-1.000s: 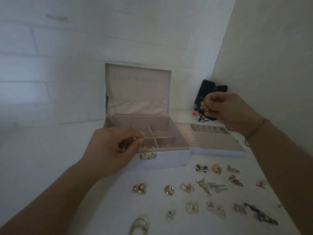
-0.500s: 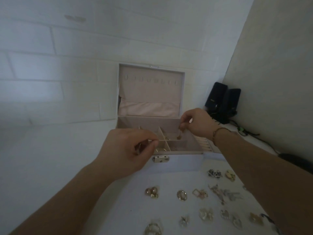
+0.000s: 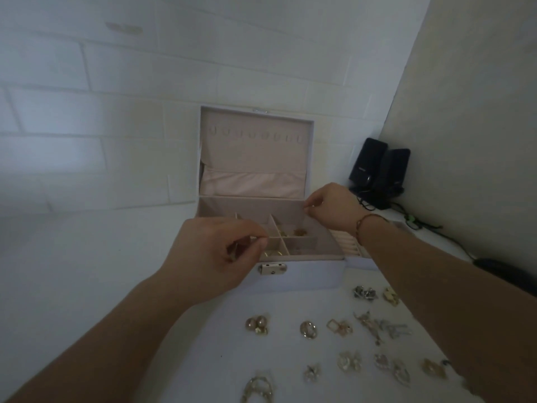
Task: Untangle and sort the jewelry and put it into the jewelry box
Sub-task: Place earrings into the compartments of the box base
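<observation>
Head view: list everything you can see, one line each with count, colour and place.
jewelry box: one, pale lilac with pink lining, lid open, table centre
removable tray: one, pink lining, beside the box's right side
pieces in the box: a few, gold, in the divided compartments
loose jewelry: over a dozen pieces, gold and silver, on the table before the box
speakers: two, black, back right corner with cables
table: one, white
left hand: pinches a small item over the box's front
right hand: fingertips pinched at the box's back right, bracelet on wrist
</observation>
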`<state>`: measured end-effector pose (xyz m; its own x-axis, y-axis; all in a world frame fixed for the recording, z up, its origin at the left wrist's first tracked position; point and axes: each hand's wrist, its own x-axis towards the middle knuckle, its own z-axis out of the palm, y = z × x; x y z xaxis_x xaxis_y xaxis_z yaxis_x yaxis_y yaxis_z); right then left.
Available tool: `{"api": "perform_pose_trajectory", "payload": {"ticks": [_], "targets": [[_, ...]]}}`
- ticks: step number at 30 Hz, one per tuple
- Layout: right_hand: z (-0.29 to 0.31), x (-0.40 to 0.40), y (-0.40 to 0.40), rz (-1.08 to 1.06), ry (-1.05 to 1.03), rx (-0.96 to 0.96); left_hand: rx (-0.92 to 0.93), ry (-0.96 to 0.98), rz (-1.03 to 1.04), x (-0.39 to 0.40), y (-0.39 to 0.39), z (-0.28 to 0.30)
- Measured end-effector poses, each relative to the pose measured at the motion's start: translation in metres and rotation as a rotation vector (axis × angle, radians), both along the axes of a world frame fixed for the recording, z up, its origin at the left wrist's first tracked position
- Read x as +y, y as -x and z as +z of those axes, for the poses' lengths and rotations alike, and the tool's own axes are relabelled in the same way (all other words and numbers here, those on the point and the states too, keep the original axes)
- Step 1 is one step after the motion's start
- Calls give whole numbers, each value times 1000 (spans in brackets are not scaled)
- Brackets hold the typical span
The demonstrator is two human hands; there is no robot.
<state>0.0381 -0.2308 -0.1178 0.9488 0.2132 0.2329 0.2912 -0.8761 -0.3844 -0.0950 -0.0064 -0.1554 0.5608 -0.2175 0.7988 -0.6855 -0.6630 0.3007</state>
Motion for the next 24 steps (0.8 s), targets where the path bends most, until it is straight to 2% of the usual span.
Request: {"api": "perform_pose_trajectory", "payload": {"ticks": [4, 8, 12, 15, 18, 24], "targets": [[22, -8, 20, 52, -80, -120, -9, -12, 7, 0, 0, 0], [44, -28, 75, 143, -185, -270, 2, -24, 7, 1, 0, -1], [35, -61, 137, 174, -204, -299, 8, -11, 14, 0, 0, -1], [12, -93, 147, 106, -249, -319, 9, -12, 19, -1, 0, -4], [-11, -120, 135, 27, -195, -282, 18, 12, 14, -3, -1, -5], [-32, -129, 126, 91, 3, -90, 40, 43, 1, -9, 4, -2]]}}
